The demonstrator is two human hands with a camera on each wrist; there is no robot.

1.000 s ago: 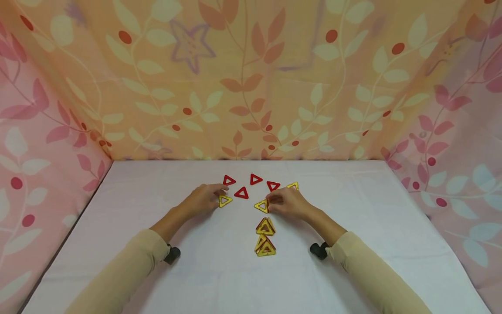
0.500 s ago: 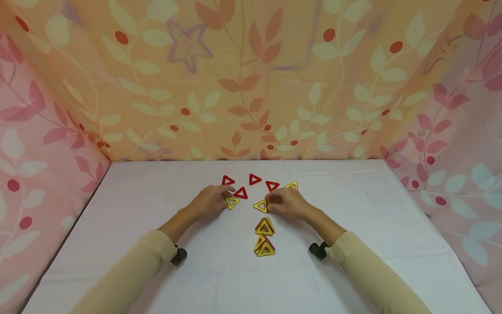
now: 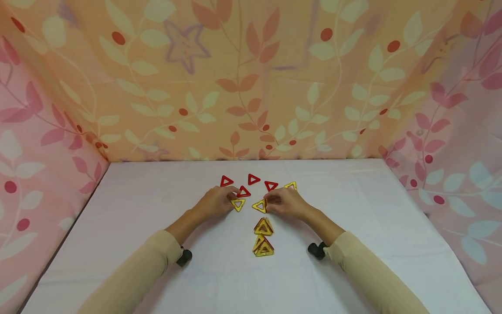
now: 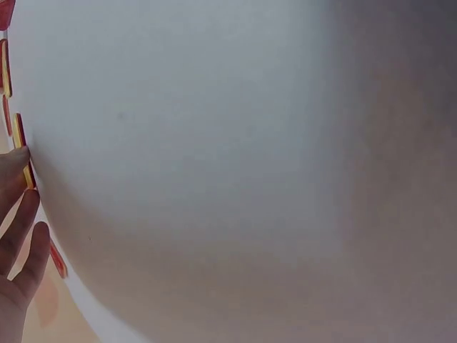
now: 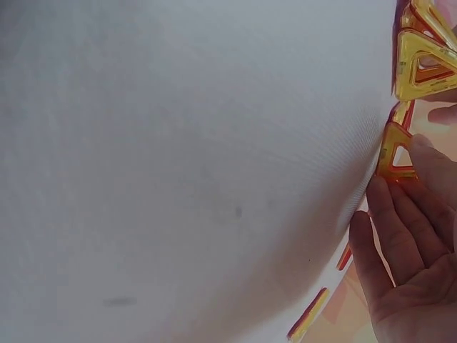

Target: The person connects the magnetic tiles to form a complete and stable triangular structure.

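In the head view, my left hand (image 3: 215,203) pinches a yellow triangular magnetic tile (image 3: 233,201) by its left side. Thumb and fingertips meet on that tile's edge in the left wrist view. My right hand (image 3: 288,203) holds another yellow triangular tile (image 3: 255,206), standing a short gap to the right; the right wrist view shows the thumb against this tile (image 5: 386,153). A red triangular tile (image 3: 247,194) lies just beyond my left fingertips. Nearer the body, two groups of yellow tiles, the farther group (image 3: 259,232) and the nearer group (image 3: 268,253), stand with red tiles showing behind.
Red triangles lie beyond the hands: a left one (image 3: 222,182), a middle one (image 3: 249,179) and a right one (image 3: 271,189). A yellow triangle (image 3: 295,186) lies past my right hand, partly hidden. Floral cloth (image 3: 251,87) walls the white table (image 3: 137,196) at back and sides.
My left hand has moved right with its yellow tile, which has turned to point toward the body. The nearby red tile has turned and shifted slightly. My right hand stays put.
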